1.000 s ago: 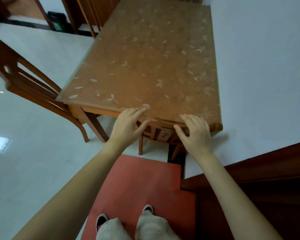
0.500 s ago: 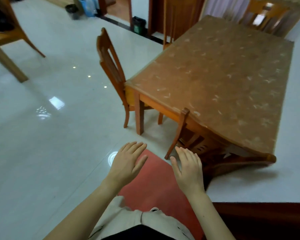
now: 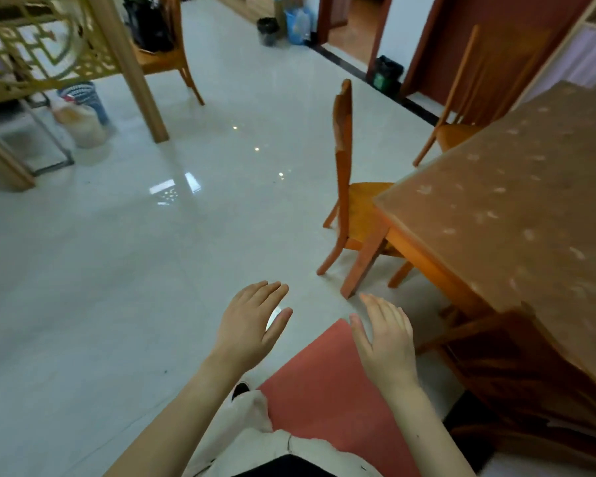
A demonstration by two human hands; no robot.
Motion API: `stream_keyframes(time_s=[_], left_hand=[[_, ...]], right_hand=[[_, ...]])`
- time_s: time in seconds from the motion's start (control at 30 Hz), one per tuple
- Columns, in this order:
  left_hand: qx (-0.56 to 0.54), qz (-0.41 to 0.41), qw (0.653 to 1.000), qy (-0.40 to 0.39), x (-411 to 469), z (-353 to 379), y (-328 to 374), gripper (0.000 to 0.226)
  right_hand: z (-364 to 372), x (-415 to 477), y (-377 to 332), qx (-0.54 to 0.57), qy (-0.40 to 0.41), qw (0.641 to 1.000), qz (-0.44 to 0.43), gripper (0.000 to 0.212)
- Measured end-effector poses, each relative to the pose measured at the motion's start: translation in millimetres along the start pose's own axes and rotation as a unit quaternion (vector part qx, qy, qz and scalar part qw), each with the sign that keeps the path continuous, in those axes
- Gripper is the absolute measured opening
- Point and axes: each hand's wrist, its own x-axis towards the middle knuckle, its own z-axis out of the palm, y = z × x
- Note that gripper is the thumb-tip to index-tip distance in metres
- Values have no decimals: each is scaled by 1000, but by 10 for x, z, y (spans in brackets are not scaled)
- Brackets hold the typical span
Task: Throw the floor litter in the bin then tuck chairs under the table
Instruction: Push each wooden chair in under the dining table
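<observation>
A wooden table (image 3: 516,215) with a flower-patterned top fills the right side. One orange wooden chair (image 3: 344,187) stands at its left side, seat partly under the top and back sticking out. A second chair (image 3: 461,108) stands at the far side. A third chair (image 3: 516,366) sits pushed under the near end. My left hand (image 3: 252,325) and my right hand (image 3: 386,339) hover open and empty above the floor and the red mat (image 3: 327,390), left of the table's near corner. No litter shows on the floor.
A black bin (image 3: 267,31) stands far back by a doorway and a dark bin (image 3: 387,72) by the red door. A striped basket (image 3: 83,96) and a jug (image 3: 83,125) sit at left beside a lattice screen (image 3: 45,46). Another chair (image 3: 162,49) stands behind it.
Both hands have let go of the near chair's back and drawn away from the table. My view has swung left, toward the open floor and the side chair.
</observation>
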Motion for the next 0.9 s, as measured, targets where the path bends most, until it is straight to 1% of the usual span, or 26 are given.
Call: stream_keyframes(time_s=[0.07, 0.2, 0.37, 0.53, 0.67, 0.73, 0.9], left_hand=[[12, -7, 1000, -8, 154, -134, -378, 59], [33, 10, 999, -1, 523, -529, -956, 51], [19, -8, 1000, 17, 1068, -926, -1460, 55], [-1, -18, 1000, 21, 1758, -937, -1837, 58], [-1, 0, 1000, 11, 2538, -830, -2003, 62], [2, 16, 1000, 6, 2991, -813, -2043, 62], [5, 41, 999, 3, 4220, -935, -2091, 63]], right_hand=[[249, 286, -288, 11, -5, 1000, -5, 63], [549, 867, -861, 23, -4, 1000, -21, 55], [604, 1588, -1288, 30, -12, 999, -25, 68], [686, 2351, -1318, 16, 19, 999, -29, 50], [807, 3115, -1237, 11, 32, 999, -23, 56], [863, 3533, -1179, 9, 34, 999, -16, 54], [866, 4540, -1058, 24, 61, 998, 5, 56]])
